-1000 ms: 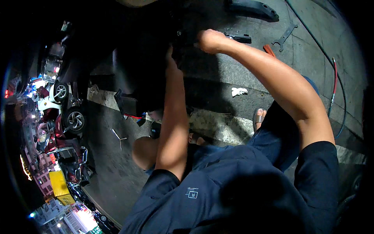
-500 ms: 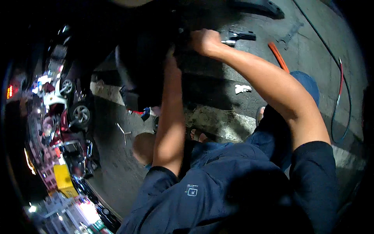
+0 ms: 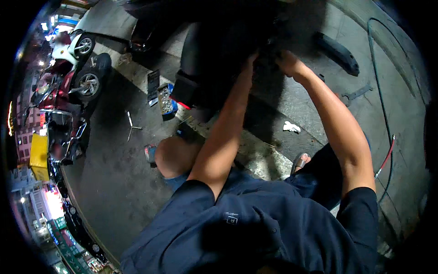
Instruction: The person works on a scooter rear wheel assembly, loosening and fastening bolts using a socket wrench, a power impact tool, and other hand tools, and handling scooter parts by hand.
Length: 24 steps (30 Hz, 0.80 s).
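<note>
Both arms reach forward to a large dark mass (image 3: 214,50), whose details are lost in shadow. My left hand (image 3: 252,57) touches or sits close by its right side, with the fingers swallowed by the dark. To the right, my right hand (image 3: 289,65) is closed with the fingers curled; anything inside it is hidden. A small dark object (image 3: 321,77) shows just beyond the right wrist, mostly behind the forearm. Farther right a long black curved piece (image 3: 336,53) lies on the ground. Below the hands rests a crumpled white cloth or glove (image 3: 291,127).
A wrench (image 3: 358,93) and a dark hose (image 3: 388,118) with a red end section lie at the right. On the left are a three-armed wrench (image 3: 132,126) and a blue tray of small parts (image 3: 167,101). Parked motorbikes (image 3: 75,84) line the far left.
The view has shifted, bringing the tray of small parts into sight. The right hand now covers less of the scene. The pistol-shaped tool and the orange bar are mostly or wholly out of sight.
</note>
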Each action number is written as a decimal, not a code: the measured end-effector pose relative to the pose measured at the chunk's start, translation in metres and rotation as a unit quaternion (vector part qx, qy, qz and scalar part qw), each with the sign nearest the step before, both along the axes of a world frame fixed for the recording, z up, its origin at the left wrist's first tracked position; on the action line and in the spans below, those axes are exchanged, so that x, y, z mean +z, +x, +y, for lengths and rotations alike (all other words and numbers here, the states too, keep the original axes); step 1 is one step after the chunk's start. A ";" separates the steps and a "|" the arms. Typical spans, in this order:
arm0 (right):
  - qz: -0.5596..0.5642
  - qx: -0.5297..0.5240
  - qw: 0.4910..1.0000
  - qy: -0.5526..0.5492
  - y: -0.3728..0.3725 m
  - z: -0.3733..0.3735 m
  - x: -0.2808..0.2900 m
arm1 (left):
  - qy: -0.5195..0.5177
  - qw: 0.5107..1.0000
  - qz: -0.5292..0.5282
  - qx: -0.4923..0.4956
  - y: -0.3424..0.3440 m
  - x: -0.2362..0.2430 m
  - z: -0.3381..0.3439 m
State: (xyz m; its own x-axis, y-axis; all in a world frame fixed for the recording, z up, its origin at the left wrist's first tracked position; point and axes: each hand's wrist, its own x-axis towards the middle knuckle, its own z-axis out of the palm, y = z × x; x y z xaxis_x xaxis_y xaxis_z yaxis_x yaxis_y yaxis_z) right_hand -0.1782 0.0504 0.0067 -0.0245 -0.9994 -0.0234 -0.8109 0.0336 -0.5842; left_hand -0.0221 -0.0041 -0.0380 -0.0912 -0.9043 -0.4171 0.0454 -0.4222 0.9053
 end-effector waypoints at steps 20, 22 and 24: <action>0.033 -0.045 0.998 -0.002 0.009 0.009 0.003 | 0.025 0.997 -0.067 -0.009 0.001 0.006 0.006; -0.020 -0.026 0.999 -0.028 -0.006 0.000 -0.010 | 0.030 0.998 -0.055 -0.001 -0.008 0.022 0.018; -0.001 0.003 0.998 -0.070 -0.016 -0.007 -0.017 | 0.041 0.998 -0.047 0.016 -0.014 0.037 0.029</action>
State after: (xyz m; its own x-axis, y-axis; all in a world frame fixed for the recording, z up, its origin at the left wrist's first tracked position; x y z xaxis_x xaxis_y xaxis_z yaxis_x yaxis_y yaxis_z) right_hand -0.1944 0.0437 -0.0102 -0.0179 -0.9930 0.1165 -0.8091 -0.0541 -0.5852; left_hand -0.0358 0.0250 -0.0014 -0.0211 -0.8688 -0.4947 -0.0231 -0.4942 0.8690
